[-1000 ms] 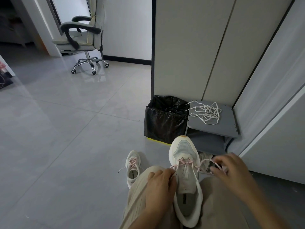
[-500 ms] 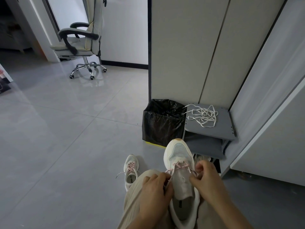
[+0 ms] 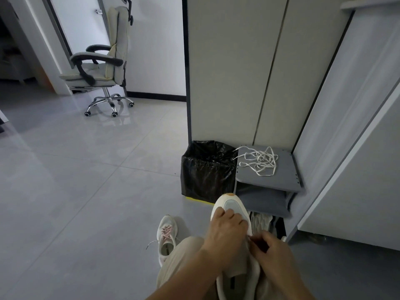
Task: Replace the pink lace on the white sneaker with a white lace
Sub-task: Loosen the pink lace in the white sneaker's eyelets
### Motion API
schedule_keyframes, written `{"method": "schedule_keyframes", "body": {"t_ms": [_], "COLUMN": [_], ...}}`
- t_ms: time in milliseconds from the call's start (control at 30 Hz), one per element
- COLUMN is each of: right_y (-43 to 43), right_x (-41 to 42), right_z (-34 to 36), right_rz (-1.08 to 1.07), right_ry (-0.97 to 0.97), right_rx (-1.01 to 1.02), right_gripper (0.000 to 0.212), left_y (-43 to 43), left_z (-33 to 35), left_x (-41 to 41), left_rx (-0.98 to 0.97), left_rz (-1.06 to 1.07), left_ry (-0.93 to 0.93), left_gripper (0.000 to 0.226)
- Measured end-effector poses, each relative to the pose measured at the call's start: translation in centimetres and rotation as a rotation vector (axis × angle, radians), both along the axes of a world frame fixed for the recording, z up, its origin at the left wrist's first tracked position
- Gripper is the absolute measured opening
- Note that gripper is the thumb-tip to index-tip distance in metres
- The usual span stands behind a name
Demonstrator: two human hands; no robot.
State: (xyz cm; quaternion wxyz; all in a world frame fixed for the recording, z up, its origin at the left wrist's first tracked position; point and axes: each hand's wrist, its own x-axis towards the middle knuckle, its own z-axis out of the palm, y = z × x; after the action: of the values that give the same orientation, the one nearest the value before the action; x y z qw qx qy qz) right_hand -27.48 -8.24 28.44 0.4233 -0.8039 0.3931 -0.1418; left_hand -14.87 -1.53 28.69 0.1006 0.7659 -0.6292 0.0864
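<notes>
Head view: white sneaker (image 3: 234, 207) has pale grey toe panel.

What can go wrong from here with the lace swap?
1. The left hand covers the lacing of the white sneaker, so the right hand works half blind; a snagged eyelet may go unnoticed.
2. The white lace lies tangled on the grey shelf, one end reaching over the black bin; pulling it may tighten a knot or drop it in.

open floor (image 3: 86, 191) left; bin (image 3: 205, 169) and shelf (image 3: 285, 180) stand just beyond the sneaker (image 3: 233, 205)
</notes>
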Motion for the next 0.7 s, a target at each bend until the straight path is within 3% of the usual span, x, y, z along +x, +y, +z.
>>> {"method": "schedule_keyframes", "body": {"t_ms": [167,233,300,367,400,467,533,700], "right_y": [-0.3,-0.3,-0.1,0.1,0.2,0.3,0.3,0.1], "right_x": [-0.1,-0.1,0.1,0.2,0.2,0.1,0.1,-0.2], "right_z": [-0.5,-0.8,-1.1,-1.3,-1.3,-1.2,-1.1,-1.2], "right_rz": [-0.078,-0.078,-0.035,-0.003,0.008,0.013,-0.005,-0.045], "right_ry": [-0.062,-0.086,-0.098,-0.106,-0.106,-0.104,-0.104,-0.11], "right_rx": [-0.022,-0.018,-0.027,-0.04,-0.044,-0.045,-0.045,-0.055], "right_gripper": [0.016,0.014,0.014,0.017,0.018,0.018,0.017,0.018], "left_y": [2.4,4.5,5.9,5.7,5.2,3.8,2.4,0.0], "left_z": [0.2,-0.2,-1.1,-1.8,-1.8,-0.9,0.5,0.2], "left_x": [1.8,3.6,4.6,4.3,3.8,2.8,1.7,0.3], "left_rx": [-0.102,-0.21,-0.3,-0.255,-0.228,-0.298,-0.338,0.031], "left_rz": [-0.016,0.121,0.281,0.325,0.324,0.293,0.133,-0.05], "left_ry": [0.001,0.259,0.572,0.731,0.713,0.477,0.265,-0.102], "left_gripper": [0.023,0.013,0.017,0.013,0.011,0.016,0.014,0.03]}}
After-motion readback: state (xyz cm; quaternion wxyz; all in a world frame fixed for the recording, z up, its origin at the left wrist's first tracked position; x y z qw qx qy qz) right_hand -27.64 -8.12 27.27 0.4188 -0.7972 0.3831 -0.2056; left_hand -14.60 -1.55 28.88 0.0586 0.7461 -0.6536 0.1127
